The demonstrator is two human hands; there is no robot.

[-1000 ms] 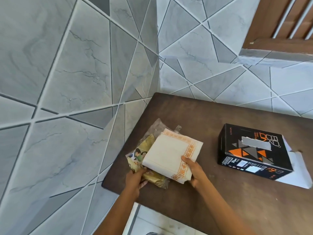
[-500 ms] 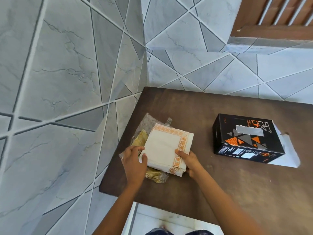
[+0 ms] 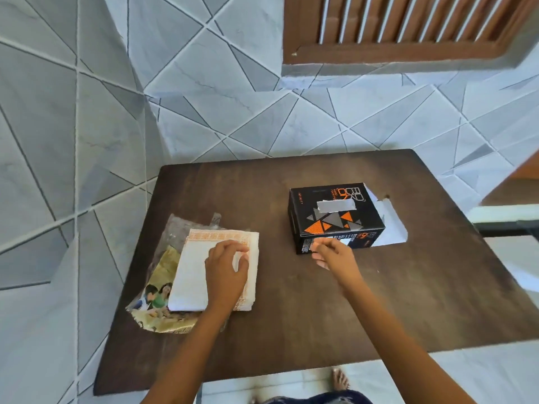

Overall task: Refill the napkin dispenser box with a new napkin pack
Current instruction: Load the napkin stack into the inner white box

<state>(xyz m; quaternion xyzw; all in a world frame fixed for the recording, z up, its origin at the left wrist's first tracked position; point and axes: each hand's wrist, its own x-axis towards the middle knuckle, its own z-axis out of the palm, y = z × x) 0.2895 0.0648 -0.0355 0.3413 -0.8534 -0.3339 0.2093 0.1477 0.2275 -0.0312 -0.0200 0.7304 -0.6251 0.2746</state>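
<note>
Right hand (image 3: 332,253) has quit the napkin stack (image 3: 189,269), reaching slack and empty toward the dispenser box (image 3: 335,217); left hand (image 3: 226,269) grips the stack steady.

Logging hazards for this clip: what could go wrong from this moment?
The napkin stack lies loose on its slick wrapper near the edge of the table. Under only the left hand it could slide or fan out.
The right hand meets just the near corner of the black box. A one-handed pull may spin it, and its open flap faces away from the stack.
</note>
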